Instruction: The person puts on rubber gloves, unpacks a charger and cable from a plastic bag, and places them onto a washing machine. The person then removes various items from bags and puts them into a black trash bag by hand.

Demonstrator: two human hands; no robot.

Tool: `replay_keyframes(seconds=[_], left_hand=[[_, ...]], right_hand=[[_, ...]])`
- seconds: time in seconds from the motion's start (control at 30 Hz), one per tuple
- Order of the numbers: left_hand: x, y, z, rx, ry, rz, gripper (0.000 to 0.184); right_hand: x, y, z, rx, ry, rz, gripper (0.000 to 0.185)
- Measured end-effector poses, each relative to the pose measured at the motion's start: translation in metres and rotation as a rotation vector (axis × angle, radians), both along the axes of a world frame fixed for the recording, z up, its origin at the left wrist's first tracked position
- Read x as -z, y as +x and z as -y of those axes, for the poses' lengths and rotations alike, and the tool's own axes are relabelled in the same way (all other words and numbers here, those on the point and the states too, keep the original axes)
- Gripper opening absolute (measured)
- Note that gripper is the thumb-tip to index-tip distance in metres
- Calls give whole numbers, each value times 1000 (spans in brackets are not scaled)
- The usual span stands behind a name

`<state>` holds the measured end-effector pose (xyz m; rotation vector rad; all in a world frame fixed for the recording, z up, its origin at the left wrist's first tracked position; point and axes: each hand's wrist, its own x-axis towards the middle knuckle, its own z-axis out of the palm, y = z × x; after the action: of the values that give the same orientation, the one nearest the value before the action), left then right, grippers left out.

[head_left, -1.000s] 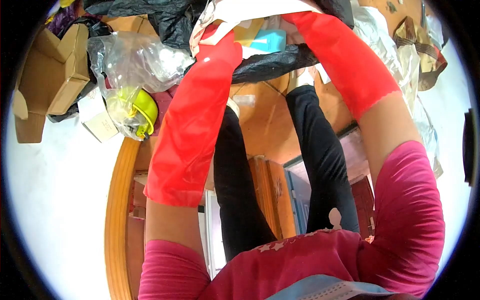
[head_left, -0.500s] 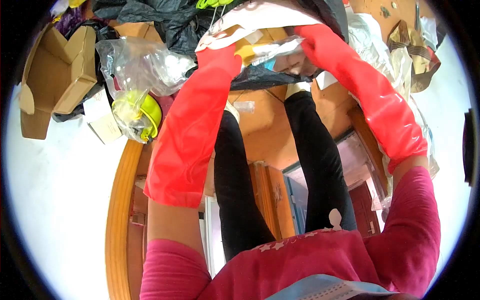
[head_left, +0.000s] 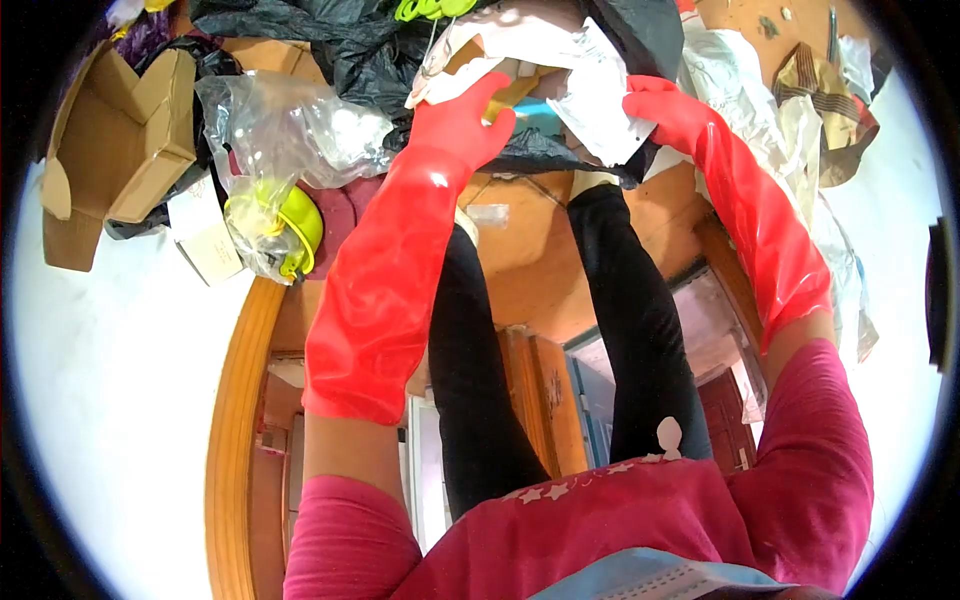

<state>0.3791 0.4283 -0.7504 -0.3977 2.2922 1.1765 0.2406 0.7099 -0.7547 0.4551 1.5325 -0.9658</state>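
Both my hands wear long red rubber gloves. My left hand (head_left: 455, 125) rests at the near left edge of a black plastic bag (head_left: 545, 158), its thumb apart from its fingers, which touch a pale pinkish sheet (head_left: 490, 45). My right hand (head_left: 665, 108) pinches the right side of a crumpled white sheet (head_left: 600, 100); whether it is paper or plastic I cannot tell. Between my hands, yellow and blue items show in the bag's mouth, partly hidden by the white sheet.
An open cardboard box (head_left: 120, 140) stands at the left. Beside it lie a clear plastic bag (head_left: 290, 130) and a yellow-green round item (head_left: 300, 225) in clear plastic. White plastic bags (head_left: 735, 90) and a striped brown bag (head_left: 815, 90) lie at the right. My feet stand on tiles.
My right hand has drawn back out of the bag's mouth with the white sheet raised. My left hand has shifted slightly up and right, and its thumb has spread from its fingers.
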Motion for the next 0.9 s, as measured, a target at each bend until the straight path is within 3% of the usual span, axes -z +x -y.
replay_keyframes(seconds=[0.03, 0.1, 0.17, 0.33, 0.37, 0.43, 0.47, 0.5, 0.6, 0.67, 0.77, 0.9], left_hand=[[1, 1, -1, -15, 3, -33, 43], [3, 1, -2, -32, 8, -65, 44], [5, -2, -3, -87, 86, -326, 44], [-4, -14, -17, -221, 303, -285, 43], [-9, -16, -19, -231, 320, -251, 42], [-11, -19, -22, -220, 292, -250, 41], [-10, -19, -23, -208, 263, -248, 41], [-10, -18, -22, -208, 263, -249, 41], [-9, -19, -18, -224, 249, -225, 40], [-9, -18, -15, -220, 250, -247, 39], [-6, -19, -12, -187, 230, -222, 39], [-3, -23, -5, -191, 245, -203, 40]], right_hand=[[-4, 0, 0, -1, 1, 0, 31], [-15, -2, 0, 179, -285, 140, 36], [-7, -5, -7, 182, -318, 198, 41], [9, -8, -14, 131, -441, 293, 48], [6, -9, -8, -436, -472, -55, 49], [-14, -2, 6, 66, -554, 232, 45], [-12, -2, 7, 66, -554, 231, 45], [-7, -1, 7, -175, -569, 44, 37], [-9, -4, 22, -507, -802, -160, 22], [-8, -9, 26, -728, -740, -278, 21], [0, -12, 31, -817, -847, -436, 15], [17, -5, 23, -812, -781, -458, 14]])
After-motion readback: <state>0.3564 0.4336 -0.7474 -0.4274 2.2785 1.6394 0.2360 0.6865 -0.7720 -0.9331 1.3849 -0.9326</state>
